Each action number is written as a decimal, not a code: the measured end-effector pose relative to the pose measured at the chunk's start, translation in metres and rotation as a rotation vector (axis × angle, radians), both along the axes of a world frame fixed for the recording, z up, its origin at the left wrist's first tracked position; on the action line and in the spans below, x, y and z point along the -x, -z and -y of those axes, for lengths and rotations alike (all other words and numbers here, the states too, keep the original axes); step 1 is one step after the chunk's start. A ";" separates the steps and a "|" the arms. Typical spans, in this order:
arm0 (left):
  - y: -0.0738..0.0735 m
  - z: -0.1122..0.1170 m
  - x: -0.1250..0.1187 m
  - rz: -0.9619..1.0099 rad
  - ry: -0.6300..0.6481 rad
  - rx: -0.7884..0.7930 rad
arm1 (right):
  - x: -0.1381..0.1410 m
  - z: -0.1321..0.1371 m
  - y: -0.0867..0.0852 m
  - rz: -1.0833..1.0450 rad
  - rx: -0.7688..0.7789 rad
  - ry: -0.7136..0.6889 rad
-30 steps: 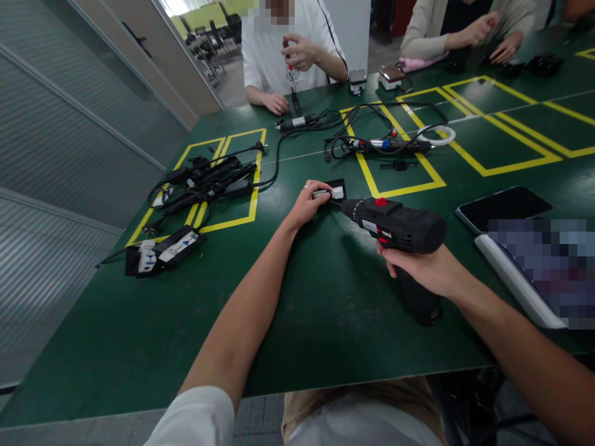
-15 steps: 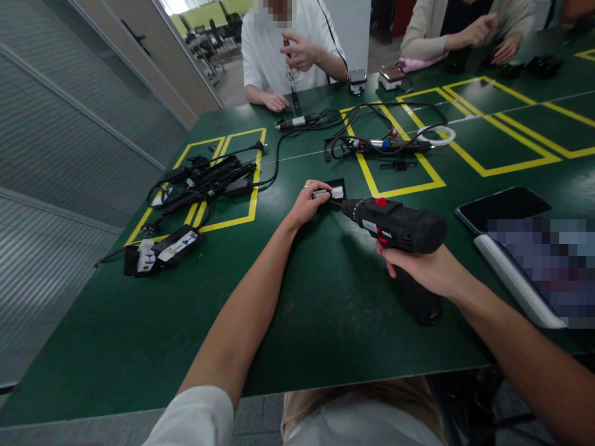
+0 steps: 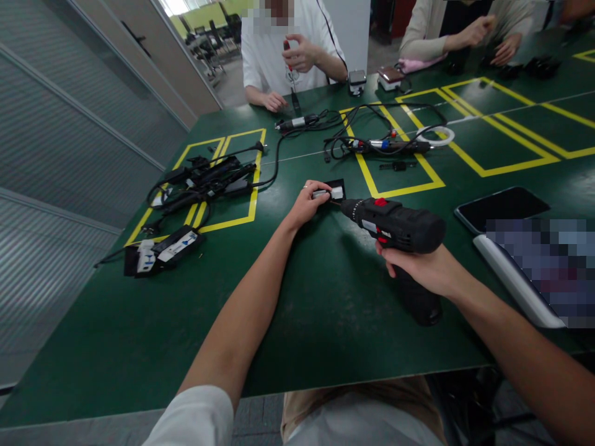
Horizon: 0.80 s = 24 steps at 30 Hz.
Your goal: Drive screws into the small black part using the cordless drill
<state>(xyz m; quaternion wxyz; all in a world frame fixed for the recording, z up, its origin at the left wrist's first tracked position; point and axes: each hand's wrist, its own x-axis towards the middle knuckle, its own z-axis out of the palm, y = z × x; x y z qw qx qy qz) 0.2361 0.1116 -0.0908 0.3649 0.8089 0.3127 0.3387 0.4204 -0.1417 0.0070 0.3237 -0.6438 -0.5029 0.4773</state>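
Observation:
My right hand [image 3: 413,266] is wrapped round the grip of a black and red cordless drill [image 3: 400,226], whose chuck points left. The drill's thin bit reaches to a small black piece with a white block [image 3: 337,192] on the green table. My left hand [image 3: 310,201] presses on that piece from the left, fingers closed over a small silvery part at its near edge. How the bit meets the piece is too small to make out.
Black cables and tools [image 3: 214,179] lie in a yellow-taped area at left, near a black folded piece with white labels [image 3: 162,248]. Another corded tool [image 3: 390,146] lies ahead. A phone [image 3: 502,207] lies at right. Across the table [image 3: 297,334], a person's hand [image 3: 301,54] holds a red-handled screwdriver.
My hands, the drill and the small piece stay in nearly the same place. Across the table, the co-worker's hand on the screwdriver has shifted slightly.

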 end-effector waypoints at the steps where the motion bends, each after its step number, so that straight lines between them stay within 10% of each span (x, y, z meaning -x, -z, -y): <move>1: 0.000 0.000 0.000 0.000 0.001 -0.002 | 0.000 0.000 0.000 -0.005 -0.002 0.002; 24: 0.000 -0.001 0.001 -0.008 0.004 -0.002 | -0.002 0.000 0.003 0.003 -0.032 -0.025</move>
